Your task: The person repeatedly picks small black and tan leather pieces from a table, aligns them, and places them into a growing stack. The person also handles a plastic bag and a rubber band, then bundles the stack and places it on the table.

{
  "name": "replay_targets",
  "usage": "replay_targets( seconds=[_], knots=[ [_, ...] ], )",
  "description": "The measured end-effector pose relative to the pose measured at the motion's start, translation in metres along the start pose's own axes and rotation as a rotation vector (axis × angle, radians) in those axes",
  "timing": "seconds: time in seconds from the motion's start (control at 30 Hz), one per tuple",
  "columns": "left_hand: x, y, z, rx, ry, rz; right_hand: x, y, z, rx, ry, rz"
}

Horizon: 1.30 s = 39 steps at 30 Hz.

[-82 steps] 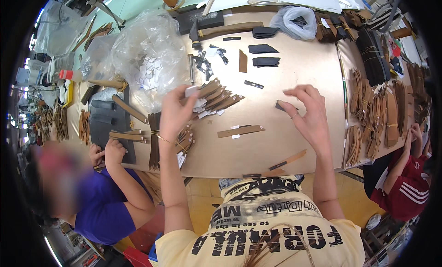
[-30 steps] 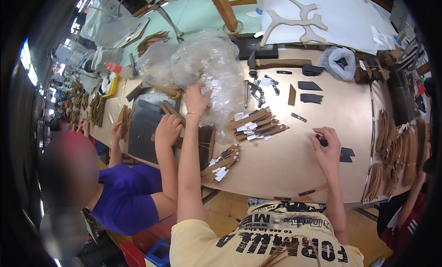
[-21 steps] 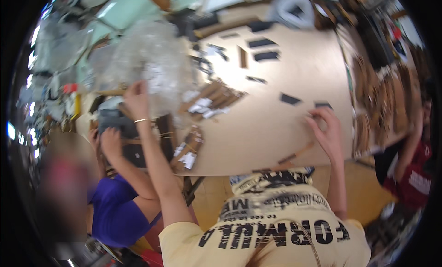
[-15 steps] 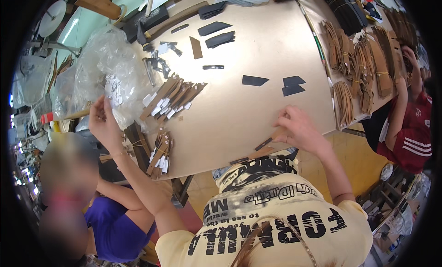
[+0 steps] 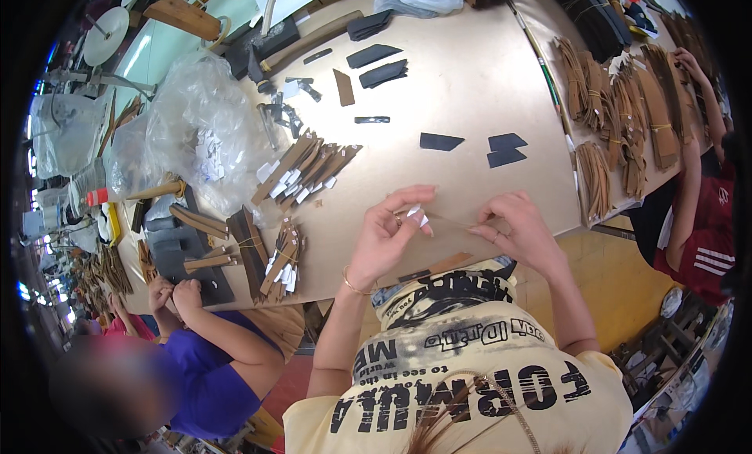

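My left hand [image 5: 382, 233] pinches a small white tag [image 5: 417, 216] between thumb and fingers above the near part of the table. To its right, my right hand [image 5: 523, 233] has its fingers closed on one end of a thin brown leather strip [image 5: 454, 220]. That strip stretches toward the left hand, and its far end is partly hidden by the fingers. Just below, a second brown strip [image 5: 445, 264] with a dark end lies at the table's near edge, against my shirt. A fan of brown strips with white tags [image 5: 305, 170] rests left of my hands.
A clear plastic bag [image 5: 184, 117] containing white tags lies at the left. Black cut pieces [image 5: 441, 141] and a hammer [image 5: 313, 40] are on the table [image 5: 470, 70]. Bundled brown strips [image 5: 580, 82] lie at the right. Co-workers sit left [image 5: 211, 360] and right [image 5: 709, 235].
My left hand has come from beside the plastic bag to the right, now with a white tag. My right hand has lifted its strip off the near edge. The left co-worker's hands now show at the table.
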State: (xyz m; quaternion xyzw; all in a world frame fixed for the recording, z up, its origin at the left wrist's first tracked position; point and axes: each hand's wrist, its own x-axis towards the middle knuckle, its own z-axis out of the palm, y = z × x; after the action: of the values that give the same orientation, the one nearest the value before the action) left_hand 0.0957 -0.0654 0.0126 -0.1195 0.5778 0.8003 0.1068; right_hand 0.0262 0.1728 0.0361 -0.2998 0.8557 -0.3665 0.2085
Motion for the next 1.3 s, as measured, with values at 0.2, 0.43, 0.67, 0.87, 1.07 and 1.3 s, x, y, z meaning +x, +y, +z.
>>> replay_targets(
  seconds=[0.2, 0.43, 0.67, 0.87, 1.07, 1.3],
  knots=[
    [0.009, -0.005, -0.021, 0.123, 0.092, -0.054, 0.006, -0.010, -0.004, -0.231, 0.171, -0.306],
    [0.025, 0.012, 0.012, 0.341, -0.285, -0.119, 0.000, -0.008, -0.011, -0.070, 0.188, -0.332],
    [0.040, 0.014, 0.032, 0.344, -0.290, -0.295, -0.004, 0.023, -0.019, 0.793, 0.173, 0.124],
    [0.051, -0.004, 0.053, 0.521, -0.231, -0.088, -0.009, 0.044, -0.020, 0.912, 0.179, 0.391],
    [0.056, -0.017, 0.066, 0.400, -0.021, -0.293, -0.011, 0.056, -0.025, 0.770, 0.362, 0.505],
    [0.070, -0.014, 0.075, 0.343, 0.213, -0.218, 0.014, 0.066, -0.021, 0.590, 0.521, 0.384]
  ],
)
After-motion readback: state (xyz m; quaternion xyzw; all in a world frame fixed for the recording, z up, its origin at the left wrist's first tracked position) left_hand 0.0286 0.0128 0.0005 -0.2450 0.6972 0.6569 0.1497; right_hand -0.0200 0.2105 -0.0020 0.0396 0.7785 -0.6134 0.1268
